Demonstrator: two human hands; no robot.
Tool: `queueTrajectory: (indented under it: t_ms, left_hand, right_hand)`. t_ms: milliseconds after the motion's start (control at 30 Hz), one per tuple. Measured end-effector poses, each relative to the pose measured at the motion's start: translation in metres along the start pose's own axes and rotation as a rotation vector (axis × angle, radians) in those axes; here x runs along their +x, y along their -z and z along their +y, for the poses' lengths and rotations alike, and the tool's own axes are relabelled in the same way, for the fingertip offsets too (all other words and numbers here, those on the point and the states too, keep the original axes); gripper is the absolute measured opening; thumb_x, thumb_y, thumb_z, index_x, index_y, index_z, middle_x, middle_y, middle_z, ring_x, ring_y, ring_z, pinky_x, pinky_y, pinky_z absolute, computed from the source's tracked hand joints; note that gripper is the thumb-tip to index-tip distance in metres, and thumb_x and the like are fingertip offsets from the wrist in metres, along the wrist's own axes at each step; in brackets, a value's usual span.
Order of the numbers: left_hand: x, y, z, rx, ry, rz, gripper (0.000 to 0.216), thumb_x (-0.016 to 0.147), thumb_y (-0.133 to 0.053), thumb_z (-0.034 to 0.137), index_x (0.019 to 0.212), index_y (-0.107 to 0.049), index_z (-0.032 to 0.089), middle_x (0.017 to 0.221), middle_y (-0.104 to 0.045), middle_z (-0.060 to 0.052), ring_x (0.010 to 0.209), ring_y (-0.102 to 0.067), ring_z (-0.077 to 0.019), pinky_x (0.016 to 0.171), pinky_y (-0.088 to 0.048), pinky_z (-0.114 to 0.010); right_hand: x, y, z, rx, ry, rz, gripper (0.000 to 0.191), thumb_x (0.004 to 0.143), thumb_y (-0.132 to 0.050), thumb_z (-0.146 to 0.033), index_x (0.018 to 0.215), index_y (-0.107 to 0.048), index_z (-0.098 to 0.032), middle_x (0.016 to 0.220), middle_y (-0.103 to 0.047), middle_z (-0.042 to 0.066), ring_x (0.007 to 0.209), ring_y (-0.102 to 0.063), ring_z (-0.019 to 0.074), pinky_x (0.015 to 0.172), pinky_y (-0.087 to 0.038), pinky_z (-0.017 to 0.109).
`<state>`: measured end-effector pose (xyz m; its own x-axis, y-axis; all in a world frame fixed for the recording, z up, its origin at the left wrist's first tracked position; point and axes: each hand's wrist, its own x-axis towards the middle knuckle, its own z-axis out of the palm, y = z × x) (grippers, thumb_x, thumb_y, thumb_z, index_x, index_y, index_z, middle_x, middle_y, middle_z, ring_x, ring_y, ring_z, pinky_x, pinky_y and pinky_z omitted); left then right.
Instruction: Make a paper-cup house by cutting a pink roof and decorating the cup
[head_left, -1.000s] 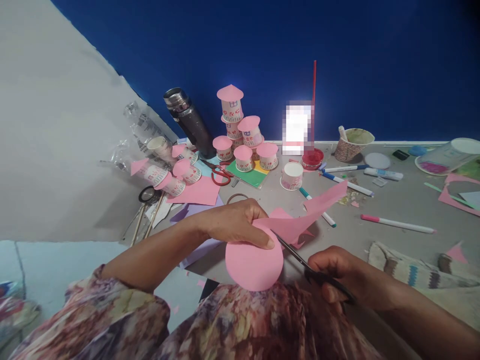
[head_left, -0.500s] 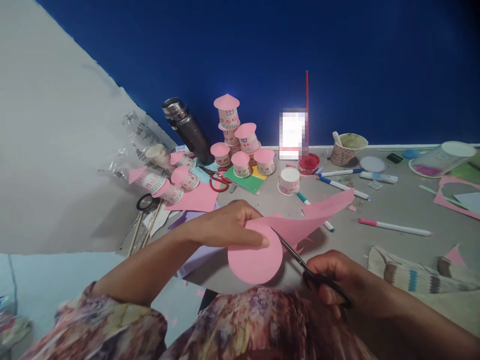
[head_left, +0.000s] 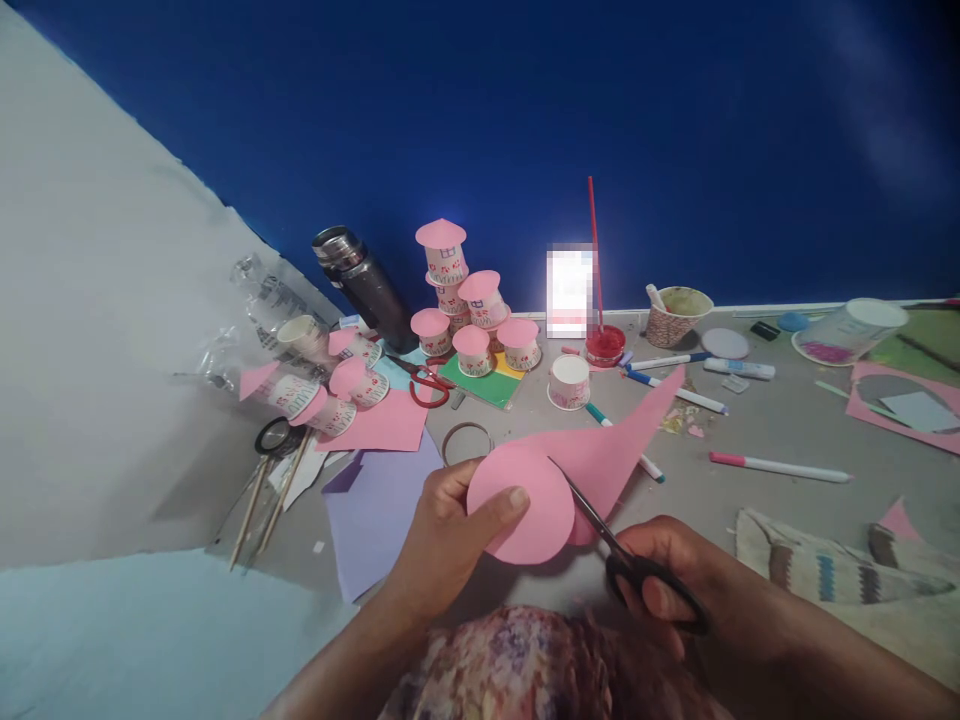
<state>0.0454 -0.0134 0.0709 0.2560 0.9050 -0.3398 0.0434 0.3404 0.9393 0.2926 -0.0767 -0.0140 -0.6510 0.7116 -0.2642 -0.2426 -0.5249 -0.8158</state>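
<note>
My left hand (head_left: 446, 535) pinches a pink paper sheet (head_left: 525, 500) whose near part is cut to a round disc, thumb on top. The rest of the sheet (head_left: 630, 430) trails up to the right in a point. My right hand (head_left: 667, 575) grips black-handled scissors (head_left: 600, 525), fingers through the loops. The blades run up-left into the pink paper at the disc's right edge.
On the grey table (head_left: 750, 430) stand paper cups with pink roofs (head_left: 465, 310), a steel flask (head_left: 360, 285), red scissors (head_left: 427, 380), a red paint pot (head_left: 604, 343), markers (head_left: 780, 466), a tape ring (head_left: 465, 440), lilac paper (head_left: 375, 505) and a knitted cloth (head_left: 825, 560).
My left hand turned the pink disc and drew back toward me, its arm now coming from below. The scissors stay in the cut. The view tilted down.
</note>
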Motion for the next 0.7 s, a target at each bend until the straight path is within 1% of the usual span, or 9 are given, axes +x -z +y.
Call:
queueTrajectory:
  t_ms: [100,200,333,433,533,700]
  left_hand:
    - [0.0005,0.0002,0.0000,0.045,0.000,0.001,0.043,0.076,-0.087,0.053,0.077,-0.074,0.012,0.069,-0.060,-0.001,0.065,-0.050,-0.0126,0.061,-0.043,-0.024]
    - [0.0013,0.0042,-0.0001,0.101,0.018,-0.017,0.045,0.076,-0.086,0.054,0.074,-0.070,0.012,0.067,-0.057,-0.001,0.065,-0.048,-0.0128,0.061,-0.041,-0.025]
    - [0.0027,0.0058,-0.0003,0.118,0.052,-0.039,0.045,0.075,-0.085,0.054,0.073,-0.068,0.012,0.067,-0.057,-0.001,0.065,-0.049,-0.0132,0.061,-0.040,-0.026]
    - [0.0037,0.0044,0.0013,0.123,0.052,-0.044,0.044,0.075,-0.085,0.053,0.073,-0.068,0.012,0.067,-0.057,-0.001,0.065,-0.048,-0.0131,0.061,-0.040,-0.026]
    - [0.0040,0.0034,0.0036,0.129,0.047,-0.046,0.044,0.074,-0.085,0.053,0.072,-0.069,0.013,0.066,-0.057,-0.001,0.064,-0.048,-0.0131,0.061,-0.040,-0.026]
    - [0.0035,0.0042,0.0056,0.130,0.050,-0.049,0.044,0.071,-0.086,0.053,0.071,-0.070,0.013,0.066,-0.058,-0.002,0.064,-0.050,-0.0141,0.060,-0.041,-0.027]
  right_hand:
    - [0.0005,-0.0004,0.0006,0.029,0.003,0.004,0.067,0.070,-0.082,-0.080,0.067,-0.059,-0.017,0.046,-0.051,-0.005,0.044,-0.036,0.0065,0.045,-0.019,0.023]
    - [-0.0003,-0.0002,-0.0026,0.010,0.001,-0.009,0.067,0.071,-0.081,-0.081,0.071,-0.059,-0.017,0.047,-0.050,-0.005,0.044,-0.037,0.0066,0.046,-0.020,0.022]
    - [-0.0020,0.0007,-0.0079,-0.052,0.008,-0.061,0.067,0.075,-0.077,-0.082,0.074,-0.060,-0.017,0.051,-0.052,-0.004,0.046,-0.042,0.0079,0.047,-0.023,0.023]
    - [-0.0022,0.0013,-0.0085,-0.047,0.027,-0.053,0.065,0.077,-0.076,-0.081,0.074,-0.061,-0.017,0.050,-0.051,-0.004,0.046,-0.041,0.0079,0.047,-0.023,0.023]
    - [-0.0020,0.0022,-0.0078,-0.044,0.028,-0.064,0.065,0.076,-0.077,-0.080,0.074,-0.061,-0.017,0.049,-0.051,-0.005,0.045,-0.041,0.0080,0.046,-0.021,0.023]
    - [-0.0028,0.0042,-0.0079,-0.059,-0.010,-0.068,0.066,0.075,-0.077,-0.081,0.076,-0.061,-0.017,0.051,-0.052,-0.004,0.046,-0.043,0.0086,0.046,-0.023,0.023]
